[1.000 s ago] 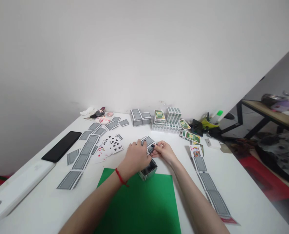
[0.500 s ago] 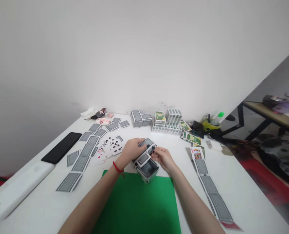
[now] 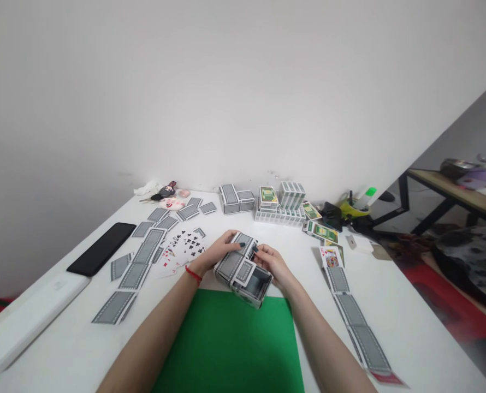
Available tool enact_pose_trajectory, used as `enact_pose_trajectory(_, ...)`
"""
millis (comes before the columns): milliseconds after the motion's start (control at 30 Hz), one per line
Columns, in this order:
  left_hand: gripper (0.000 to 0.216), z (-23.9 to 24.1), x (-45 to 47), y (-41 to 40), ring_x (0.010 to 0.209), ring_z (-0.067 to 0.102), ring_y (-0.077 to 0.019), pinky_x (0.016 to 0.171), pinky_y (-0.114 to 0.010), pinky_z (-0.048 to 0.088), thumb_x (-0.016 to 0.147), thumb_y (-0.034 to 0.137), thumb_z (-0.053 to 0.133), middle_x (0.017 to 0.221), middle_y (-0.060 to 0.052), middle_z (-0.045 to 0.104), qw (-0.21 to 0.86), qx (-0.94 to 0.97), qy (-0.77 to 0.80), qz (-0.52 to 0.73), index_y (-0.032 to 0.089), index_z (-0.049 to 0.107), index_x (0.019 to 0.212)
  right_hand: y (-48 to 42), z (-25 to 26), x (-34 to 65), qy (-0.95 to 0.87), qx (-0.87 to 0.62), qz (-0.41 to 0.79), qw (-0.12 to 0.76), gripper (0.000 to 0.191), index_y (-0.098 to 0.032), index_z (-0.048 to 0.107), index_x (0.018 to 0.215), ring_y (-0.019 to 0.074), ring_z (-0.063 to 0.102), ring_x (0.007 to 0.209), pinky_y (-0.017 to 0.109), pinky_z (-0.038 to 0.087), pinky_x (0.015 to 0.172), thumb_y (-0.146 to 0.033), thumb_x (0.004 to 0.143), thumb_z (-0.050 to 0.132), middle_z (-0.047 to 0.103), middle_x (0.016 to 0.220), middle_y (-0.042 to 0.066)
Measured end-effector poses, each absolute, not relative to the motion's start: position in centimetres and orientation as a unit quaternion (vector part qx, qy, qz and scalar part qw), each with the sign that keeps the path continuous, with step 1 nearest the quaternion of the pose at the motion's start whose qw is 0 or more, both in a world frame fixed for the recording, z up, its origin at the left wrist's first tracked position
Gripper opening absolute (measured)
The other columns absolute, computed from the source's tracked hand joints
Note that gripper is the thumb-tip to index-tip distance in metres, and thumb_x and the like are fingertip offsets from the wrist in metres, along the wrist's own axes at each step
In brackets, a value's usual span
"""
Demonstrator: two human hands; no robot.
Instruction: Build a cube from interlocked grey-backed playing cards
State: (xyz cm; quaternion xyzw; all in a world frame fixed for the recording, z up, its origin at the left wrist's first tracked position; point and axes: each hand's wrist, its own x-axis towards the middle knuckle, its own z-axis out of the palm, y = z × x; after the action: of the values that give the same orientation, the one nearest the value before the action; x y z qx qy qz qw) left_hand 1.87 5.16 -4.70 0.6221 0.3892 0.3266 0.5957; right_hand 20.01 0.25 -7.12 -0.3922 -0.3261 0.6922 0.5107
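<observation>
A box built from grey-backed playing cards is held just above the table, tilted, its near right compartment open at the top. My left hand grips it from the left, with the thumb lying across the top. At the far right edge of the box, my right hand has its fingers bent in a pinch against a card edge; the fingertips are partly hidden. A small card flap spans part of the open compartment. Under the near end of the box lies a green mat.
Face-down cards and a fan of face-up cards lie left, beside a black phone and a white device. Folded card blocks and card packs stand at the back. A card strip lies right.
The card box has turned, its open end swinging to the right and its left side coming into view. My left hand has shifted slightly left with it; my right hand stays at its edge.
</observation>
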Motion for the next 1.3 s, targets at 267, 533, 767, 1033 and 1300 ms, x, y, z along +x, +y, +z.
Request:
enact_pose_trajectory(267, 0.046, -4.7, 2.9, 3.9, 0.057, 0.053, -0.0108, 0.051, -0.021, 0.037, 0.066, 0.026, 0.062, 0.080, 0.003, 0.055, 0.723, 0.495, 0.369, 0.310, 0.022, 0.041, 0.107, 1.2, -8.6, 20.2, -0.374, -0.383, 0.680, 0.502, 0.044, -0.025, 0.051, 0.094, 0.0080, 0.046, 0.041, 0.018, 0.029, 0.041, -0.032, 0.059, 0.076, 0.056, 0.055, -0.009)
enact_pose_trajectory(533, 0.043, -4.2, 3.5, 3.3, 0.065, 0.056, -0.0123, 0.060, -0.023, 0.043, 0.061, 0.024, 0.065, 0.091, 0.000, 0.057, 0.716, 0.461, 0.361, 0.380, 0.020, 0.047, 0.100, 0.8, -8.4, 20.5, -0.494, -0.415, 0.607, 0.464, 0.051, -0.025, 0.056, 0.119, 0.0166, 0.058, 0.074, 0.031, 0.045, 0.069, -0.046, 0.073, 0.063, 0.066, 0.098, 0.002)
enact_pose_trajectory(767, 0.040, -5.2, 3.4, 3.5, 0.066, 0.056, -0.0124, 0.061, -0.024, 0.043, 0.064, 0.026, 0.064, 0.093, 0.000, 0.059, 0.707, 0.467, 0.361, 0.389, 0.021, 0.049, 0.101, 0.7, -8.0, 21.7, -0.603, -0.402, 0.562, 0.398, 0.069, -0.027, 0.038, 0.136, 0.0205, 0.050, 0.106, 0.038, 0.035, 0.099, -0.043, 0.074, 0.064, 0.057, 0.114, 0.004)
enact_pose_trajectory(1033, 0.039, -6.2, 3.1, 4.3, 0.080, 0.055, -0.0161, 0.072, -0.027, 0.042, 0.064, 0.030, 0.065, 0.095, -0.001, 0.058, 0.654, 0.516, 0.366, 0.414, 0.019, 0.051, 0.099, 0.7, -8.5, 21.6, -0.536, -0.411, 0.521, 0.523, 0.040, -0.030, 0.069, 0.101, 0.0147, 0.057, 0.080, 0.034, 0.047, 0.083, -0.027, 0.061, 0.075, 0.057, 0.099, 0.002)
enact_pose_trajectory(1300, 0.037, -5.7, 3.2, 4.1, 0.096, 0.053, -0.0194, 0.083, -0.029, 0.040, 0.072, 0.031, 0.061, 0.102, -0.003, 0.054, 0.613, 0.582, 0.366, 0.390, 0.019, 0.050, 0.105, 0.8, -8.2, 21.3, -0.571, -0.419, 0.518, 0.480, 0.030, -0.025, 0.073, 0.092, 0.0249, 0.049, 0.117, 0.043, 0.032, 0.103, -0.033, 0.063, 0.075, 0.055, 0.127, 0.007)
